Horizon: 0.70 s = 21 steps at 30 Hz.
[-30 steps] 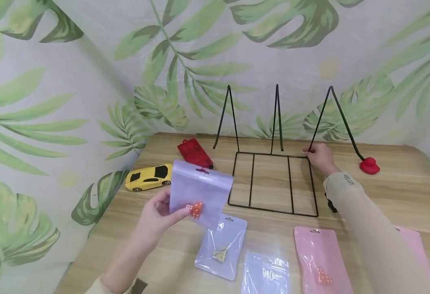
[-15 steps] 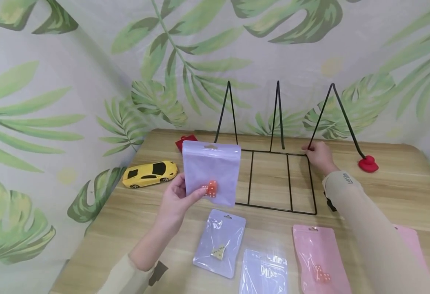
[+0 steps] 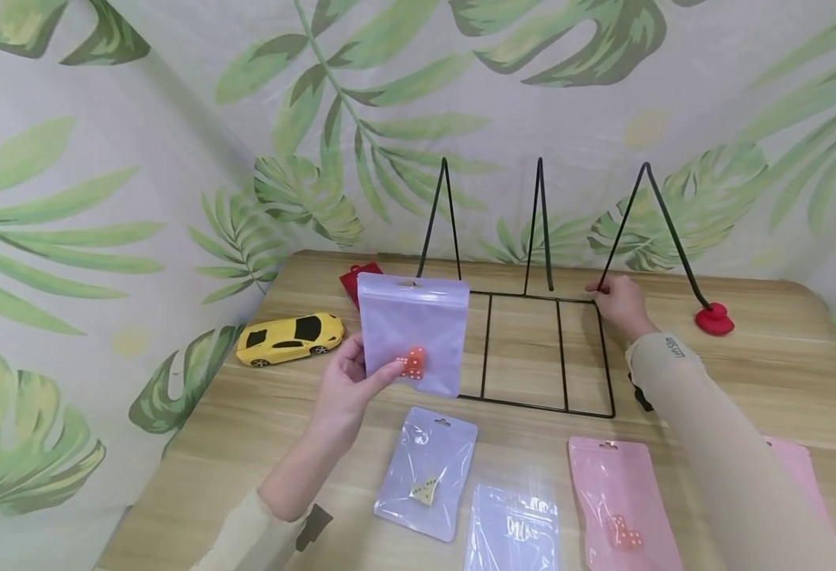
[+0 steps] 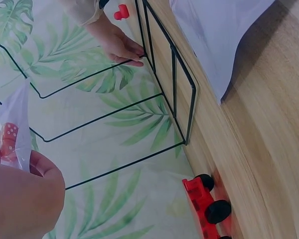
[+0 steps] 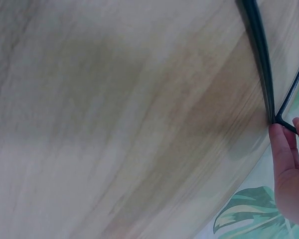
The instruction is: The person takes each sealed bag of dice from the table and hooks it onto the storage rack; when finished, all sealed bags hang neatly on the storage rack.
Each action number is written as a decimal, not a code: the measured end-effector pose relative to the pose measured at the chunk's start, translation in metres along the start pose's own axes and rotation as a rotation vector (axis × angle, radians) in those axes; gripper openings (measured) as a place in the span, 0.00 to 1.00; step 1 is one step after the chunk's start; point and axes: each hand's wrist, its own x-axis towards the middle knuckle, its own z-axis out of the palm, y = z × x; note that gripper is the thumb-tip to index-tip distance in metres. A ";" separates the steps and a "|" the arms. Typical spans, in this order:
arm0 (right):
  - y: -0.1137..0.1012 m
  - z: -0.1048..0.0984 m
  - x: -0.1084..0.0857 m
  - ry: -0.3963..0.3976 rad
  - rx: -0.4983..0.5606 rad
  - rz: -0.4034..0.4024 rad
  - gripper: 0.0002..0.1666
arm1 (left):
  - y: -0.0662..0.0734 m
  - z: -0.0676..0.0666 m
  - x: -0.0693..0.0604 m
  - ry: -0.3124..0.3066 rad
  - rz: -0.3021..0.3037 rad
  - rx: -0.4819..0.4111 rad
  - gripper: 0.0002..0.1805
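Note:
In the head view my left hand pinches a lilac zip bag by its lower left side, with the thumb beside orange dice inside. The bag is held upright in front of the left part of a black wire rack. My right hand grips the rack at its back right corner, where an upright prong meets the base. The right wrist view shows the fingers of that hand around the wire. Three bent prongs rise at the back of the rack, and no bag hangs on them.
A lilac bag with a pale yellow die, another lilac bag and pink bags lie at the front. A yellow toy car and a red toy vehicle stand left. A red hat-shaped piece is at right.
My left hand has lifted the lilac bag up and to the right, and the bag now faces the camera more squarely. The right hand stays on the rack corner.

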 end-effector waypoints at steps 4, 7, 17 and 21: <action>0.001 0.001 0.001 0.001 0.001 0.005 0.15 | -0.001 0.002 0.002 -0.004 0.002 -0.010 0.21; 0.003 0.001 0.002 -0.001 -0.001 0.008 0.16 | 0.000 0.005 0.003 -0.005 -0.001 -0.014 0.20; 0.003 0.001 0.003 0.001 -0.007 0.012 0.16 | -0.003 0.009 0.016 0.012 -0.003 -0.015 0.18; 0.003 0.001 0.004 -0.001 0.000 0.012 0.17 | -0.002 0.012 0.026 0.027 0.005 -0.022 0.15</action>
